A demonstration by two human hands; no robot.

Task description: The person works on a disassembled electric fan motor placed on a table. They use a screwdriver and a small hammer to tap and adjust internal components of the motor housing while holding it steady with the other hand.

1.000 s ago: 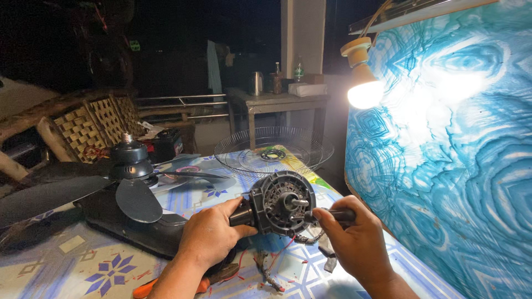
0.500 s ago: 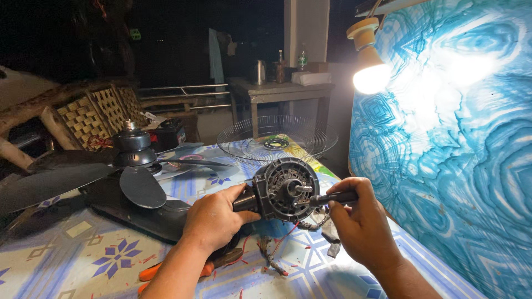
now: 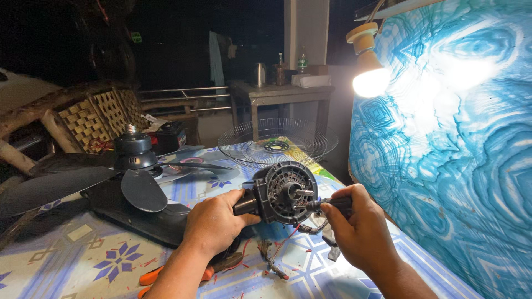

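Fan motor (image 3: pixel 285 192), dark, round, vented, shaft bare, clasped by left hand (image 3: pixel 216 224); right hand (image 3: pixel 360 232) gripping screwdriver (image 3: pixel 330 205).

The motor (image 3: pixel 285 192) is black. The tablecloth (image 3: pixel 94 260) shows blue flowers on pale tiles (the wall sheet (image 3: pixel 443 144) swirls blue-white), pliers (image 3: pixel 152 275) orange.

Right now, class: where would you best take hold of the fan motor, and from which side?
Probably grip the fan motor by its rear neck, from the left, as the left hand does; its shafted face points right, where the right hand works a tool.
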